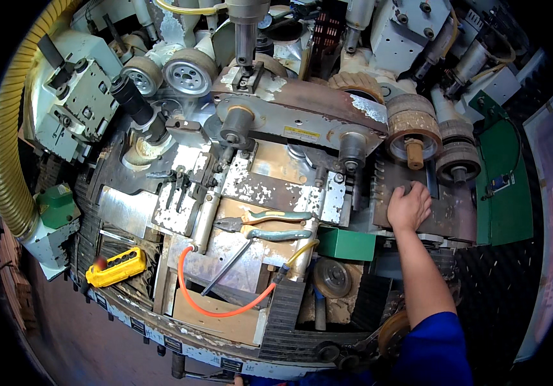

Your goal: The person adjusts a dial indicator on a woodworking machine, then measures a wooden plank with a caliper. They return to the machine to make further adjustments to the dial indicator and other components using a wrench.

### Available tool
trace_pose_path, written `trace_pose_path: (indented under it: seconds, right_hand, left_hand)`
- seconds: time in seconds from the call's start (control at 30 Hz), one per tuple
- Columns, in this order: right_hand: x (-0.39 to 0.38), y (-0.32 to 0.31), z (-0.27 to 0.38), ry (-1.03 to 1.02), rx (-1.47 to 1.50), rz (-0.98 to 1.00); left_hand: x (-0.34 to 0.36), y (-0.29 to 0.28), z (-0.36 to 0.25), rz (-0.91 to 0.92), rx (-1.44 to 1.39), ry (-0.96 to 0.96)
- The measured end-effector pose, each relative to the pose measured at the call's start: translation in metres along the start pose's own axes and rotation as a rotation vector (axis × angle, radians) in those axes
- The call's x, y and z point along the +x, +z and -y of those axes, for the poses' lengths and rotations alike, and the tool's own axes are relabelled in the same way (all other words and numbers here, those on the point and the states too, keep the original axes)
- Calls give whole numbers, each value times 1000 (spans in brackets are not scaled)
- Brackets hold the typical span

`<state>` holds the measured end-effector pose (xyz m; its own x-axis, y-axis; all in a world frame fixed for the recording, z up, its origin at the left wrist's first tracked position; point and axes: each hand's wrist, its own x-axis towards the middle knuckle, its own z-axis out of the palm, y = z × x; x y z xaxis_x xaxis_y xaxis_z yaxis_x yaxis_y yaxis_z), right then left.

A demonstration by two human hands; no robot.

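Brown metal plate [451, 220] at right, under my right hand [410, 208].
My hands sit well apart; I cannot tell whether either grips, the left hand [238, 381] mostly cut off at the near edge.

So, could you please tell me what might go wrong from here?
The right hand is close to the brown roller; if that turned, a pinch seems possible. The pliers look unsecured and could slide if jolted. The orange hose hangs in an open loop, so it might get snagged.
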<state>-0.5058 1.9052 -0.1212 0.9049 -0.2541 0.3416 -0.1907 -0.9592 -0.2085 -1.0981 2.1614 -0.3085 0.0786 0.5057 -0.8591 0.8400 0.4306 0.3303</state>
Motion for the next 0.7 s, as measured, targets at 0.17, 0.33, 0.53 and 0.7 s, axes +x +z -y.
trace_pose_path:
  seconds: [0.17, 0.33, 0.53, 0.7]
  right_hand:
    - [-1, -2, 1, -8, -6, -8]
    - [-1, -1, 1, -15, -9, -14]
    - [-1, 0, 2, 1, -9, -10]
    - [-1, -4, 3, -4, 2, 1]
  left_hand:
    - [-2, 2, 3, 2, 0, -5]
    - [-2, 2, 2, 1, -4, -13]
    - [-3, 2, 2, 4, -6, -15]
    - [-4, 3, 2, 6, -10, -16]
